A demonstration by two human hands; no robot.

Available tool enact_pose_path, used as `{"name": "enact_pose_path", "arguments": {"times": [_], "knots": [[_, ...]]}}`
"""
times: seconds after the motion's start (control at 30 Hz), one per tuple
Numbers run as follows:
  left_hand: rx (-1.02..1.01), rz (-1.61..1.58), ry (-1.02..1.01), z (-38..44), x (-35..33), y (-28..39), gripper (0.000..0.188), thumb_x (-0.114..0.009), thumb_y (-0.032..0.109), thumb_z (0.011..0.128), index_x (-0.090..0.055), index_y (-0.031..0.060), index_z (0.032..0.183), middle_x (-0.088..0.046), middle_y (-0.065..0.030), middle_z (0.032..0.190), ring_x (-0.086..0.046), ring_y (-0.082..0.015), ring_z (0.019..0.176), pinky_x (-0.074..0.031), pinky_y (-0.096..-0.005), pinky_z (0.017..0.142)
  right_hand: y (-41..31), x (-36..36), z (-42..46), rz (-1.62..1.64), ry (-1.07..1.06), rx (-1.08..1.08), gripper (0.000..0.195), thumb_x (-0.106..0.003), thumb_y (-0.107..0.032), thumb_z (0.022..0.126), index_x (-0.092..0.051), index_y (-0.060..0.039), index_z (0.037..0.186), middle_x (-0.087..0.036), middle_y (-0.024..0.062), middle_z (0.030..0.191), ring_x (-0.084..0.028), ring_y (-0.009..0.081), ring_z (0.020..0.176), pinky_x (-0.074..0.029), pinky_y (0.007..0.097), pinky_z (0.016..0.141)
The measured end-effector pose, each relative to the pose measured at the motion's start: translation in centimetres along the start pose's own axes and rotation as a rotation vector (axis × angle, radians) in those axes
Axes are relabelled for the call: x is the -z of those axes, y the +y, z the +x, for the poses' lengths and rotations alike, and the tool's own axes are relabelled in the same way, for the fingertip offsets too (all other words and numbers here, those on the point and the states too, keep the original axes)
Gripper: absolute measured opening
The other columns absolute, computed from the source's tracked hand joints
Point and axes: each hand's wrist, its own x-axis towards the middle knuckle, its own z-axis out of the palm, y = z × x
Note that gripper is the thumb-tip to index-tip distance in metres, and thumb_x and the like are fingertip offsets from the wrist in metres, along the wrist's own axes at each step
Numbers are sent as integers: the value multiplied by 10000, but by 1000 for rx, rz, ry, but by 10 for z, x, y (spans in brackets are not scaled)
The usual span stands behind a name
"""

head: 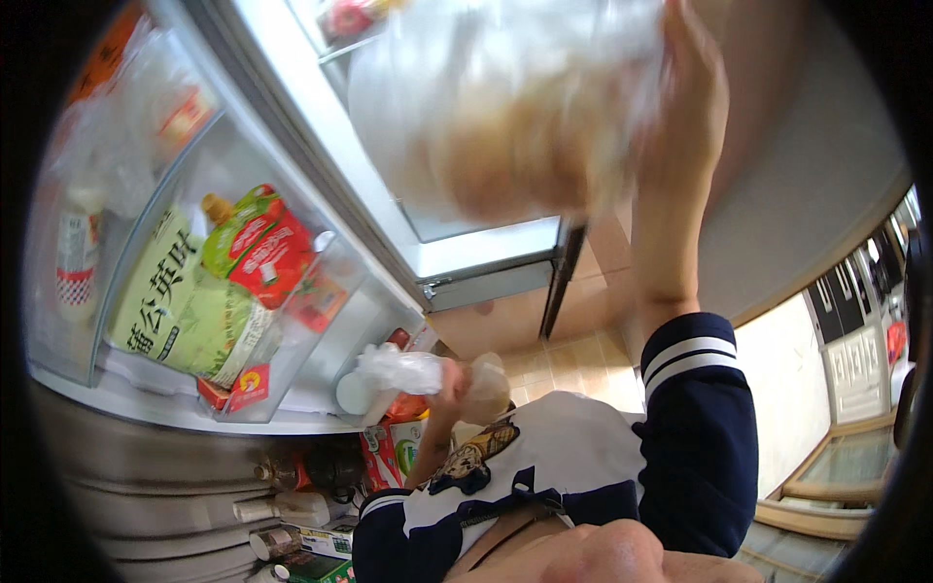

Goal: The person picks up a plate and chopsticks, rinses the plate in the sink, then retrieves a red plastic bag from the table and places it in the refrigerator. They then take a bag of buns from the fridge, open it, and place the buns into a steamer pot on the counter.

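My right hand is raised at the top and grips the side of a clear plastic bag. Rounded, brownish food shows through the bag, too blurred to identify. The bag is in front of the lit opening of a refrigerator. Lower down, close to my body, my left hand is closed around a knotted plastic bag; its white bunched top sticks out to the left. The pale, full part of that bag bulges on the other side of the fingers.
The open refrigerator door spans the left. Its bins hold a green printed packet, a red-and-green spouted pouch and a bottle. Bottles and cartons stand below. A grey panel is at right, cabinets beyond.
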Motion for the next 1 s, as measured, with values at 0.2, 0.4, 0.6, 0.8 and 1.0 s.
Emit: {"name": "enact_pose_path", "arguments": {"times": [0.2,0.4,0.6,0.8,1.0], "knots": [[-112,-34,-213,-10,-53,51,246,-422,264,914,-473,35,840,-340,54,494,-271,-26,415,-182,-204,390,-52,144,-111,-72,168,-446,252,-568,-209,850,-557,-25,1022,-580,12,888,-536,86,794,-440,229,702],[163,284,-737,-18,-192,19,515,-410,277,915,-275,-20,1313,-344,59,480,-303,-19,414,-235,-186,394,-148,266,-202,-349,171,-438,263,-513,-265,869,-448,-53,726,-464,27,878,-405,94,805,-321,220,710],[394,273,-1142,-53,-366,-39,387,-415,265,921,-390,77,1258,-344,61,528,-297,-29,429,-249,-193,393,-255,358,-247,-717,179,-155,319,-443,-226,913,-404,-24,668,-343,3,709,-306,117,660,-246,236,601],[590,76,-1072,-49,-480,-73,148,-543,188,845,-516,76,752,-378,63,515,-318,-31,433,-235,-193,405,-319,436,-275,-728,520,-13,267,-472,-224,907,-479,-34,721,-387,-22,732,-326,82,662,-261,209,600],[354,189,-1064,-26,-555,-110,110,-556,87,815,-592,7,747,-531,-10,598,-487,-70,537,-381,-212,491,-356,524,-314,-586,851,34,289,-505,-245,882,-539,27,973,-556,47,827,-530,91,638,-446,207,519]]}}
